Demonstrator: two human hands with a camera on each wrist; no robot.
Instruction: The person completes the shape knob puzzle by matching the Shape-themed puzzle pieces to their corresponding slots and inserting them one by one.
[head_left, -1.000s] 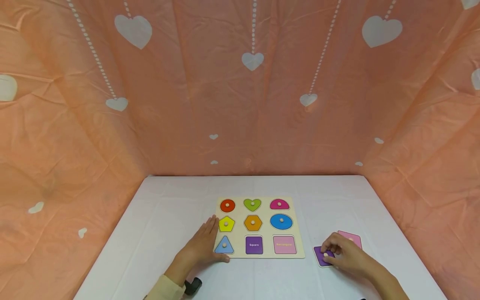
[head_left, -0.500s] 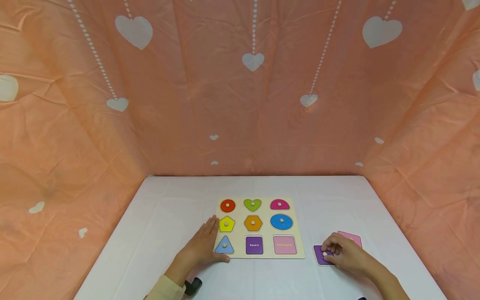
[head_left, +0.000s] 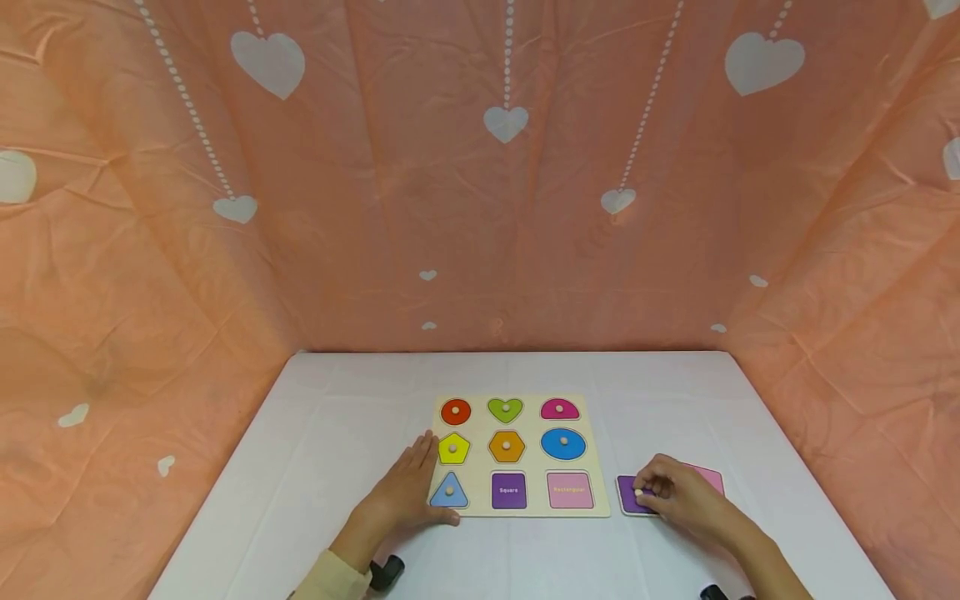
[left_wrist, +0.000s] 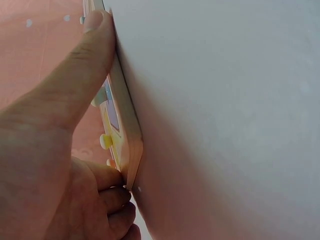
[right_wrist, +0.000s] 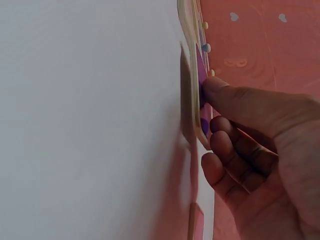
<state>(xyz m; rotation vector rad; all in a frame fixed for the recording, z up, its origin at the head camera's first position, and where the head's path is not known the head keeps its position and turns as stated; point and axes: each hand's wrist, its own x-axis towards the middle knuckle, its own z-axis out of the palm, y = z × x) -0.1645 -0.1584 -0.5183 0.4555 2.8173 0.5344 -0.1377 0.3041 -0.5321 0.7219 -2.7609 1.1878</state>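
A cream knobbed puzzle board [head_left: 480, 500] lies on the white table. My left hand [head_left: 405, 487] rests at its left edge with straight fingers, and in the left wrist view the thumb [left_wrist: 95, 37] presses along the board's side. To the right of the board, my right hand [head_left: 682, 496] pinches a purple square puzzle piece [head_left: 627, 496] by its small knob. The right wrist view shows this piece [right_wrist: 201, 75] raised off the table, with a shadow beneath. A pink puzzle piece [head_left: 708, 477] lies partly hidden behind the right hand.
Knobbed shapes, among them a blue oval [head_left: 551, 450] and a blue triangle [head_left: 448, 482], sit in the board. A purple square recess [head_left: 508, 498] and a pink rectangular recess [head_left: 570, 500] show printed words. Orange cloth with hearts [head_left: 450, 208] encloses the table.
My right hand has lifted the purple square piece and moved slightly left and away from me, toward the board. The left hand and board have stayed put.
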